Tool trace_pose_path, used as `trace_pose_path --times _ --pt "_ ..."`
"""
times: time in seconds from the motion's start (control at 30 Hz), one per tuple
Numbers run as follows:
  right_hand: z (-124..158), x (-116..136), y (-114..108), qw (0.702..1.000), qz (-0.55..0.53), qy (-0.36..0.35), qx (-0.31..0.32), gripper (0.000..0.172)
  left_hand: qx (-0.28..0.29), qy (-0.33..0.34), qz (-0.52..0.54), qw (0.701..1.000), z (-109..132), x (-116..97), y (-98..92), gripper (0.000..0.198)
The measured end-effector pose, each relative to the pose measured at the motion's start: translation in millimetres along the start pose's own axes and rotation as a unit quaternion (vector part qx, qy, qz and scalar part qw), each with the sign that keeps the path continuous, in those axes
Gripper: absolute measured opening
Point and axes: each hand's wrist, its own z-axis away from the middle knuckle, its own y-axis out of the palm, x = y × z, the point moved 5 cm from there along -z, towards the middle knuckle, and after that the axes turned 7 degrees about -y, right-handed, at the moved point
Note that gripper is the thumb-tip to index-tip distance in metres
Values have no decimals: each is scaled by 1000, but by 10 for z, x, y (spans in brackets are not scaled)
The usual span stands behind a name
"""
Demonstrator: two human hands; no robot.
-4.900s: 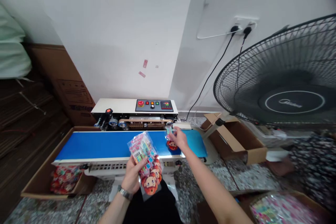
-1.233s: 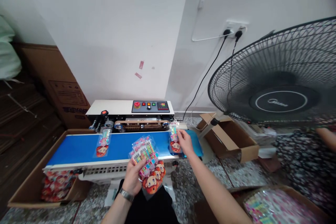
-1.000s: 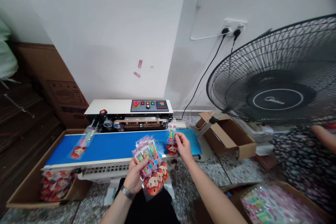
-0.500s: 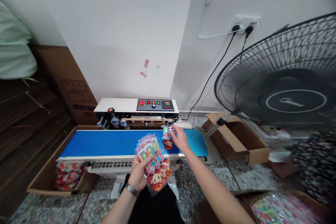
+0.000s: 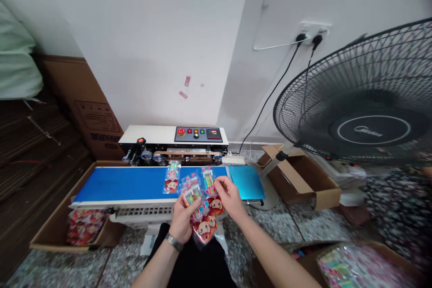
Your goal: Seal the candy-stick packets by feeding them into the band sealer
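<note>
My left hand [image 5: 182,221] is closed on a fanned stack of clear printed packets [image 5: 201,227], each showing a red-haired cartoon face and a barcode. My right hand [image 5: 230,195] pinches the edge of a single packet [image 5: 209,181] at the stack's right side, its top over the belt. Another packet [image 5: 172,177] lies on the blue conveyor belt [image 5: 124,183], its upper end close to the sealing machine [image 5: 189,153]. The machine's control panel [image 5: 199,134] has lit buttons and a red-and-green display.
Left of the belt, a cardboard box [image 5: 40,237] holds similar packets [image 5: 86,225]. A black fan [image 5: 364,112] stands at right above an open carton [image 5: 303,180]. Another box at lower right contains plastic-wrapped packets [image 5: 361,265]. A black power cord [image 5: 270,99] runs down the wall.
The packet my right hand held at the belt is now released and farther left along it. My right hand has come back toward the stack and grips another packet.
</note>
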Motion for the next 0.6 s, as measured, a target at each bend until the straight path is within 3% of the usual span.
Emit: trace_pose_path --times 0.1,0.27,0.4,0.6 --pt "57 20 84 1000 -2 -1 31 21 -5 22 -24 999 0 -42 -1 47" --pt "-15 258 67 993 39 -47 96 56 -4 36 -62 997 23 -104 -33 45" --pt "-125 494 62 978 89 -111 155 43 3 55 -79 995 56 -148 -9 45" --pt "-143 505 56 980 93 -100 142 27 -12 56 -72 996 73 -161 2 46"
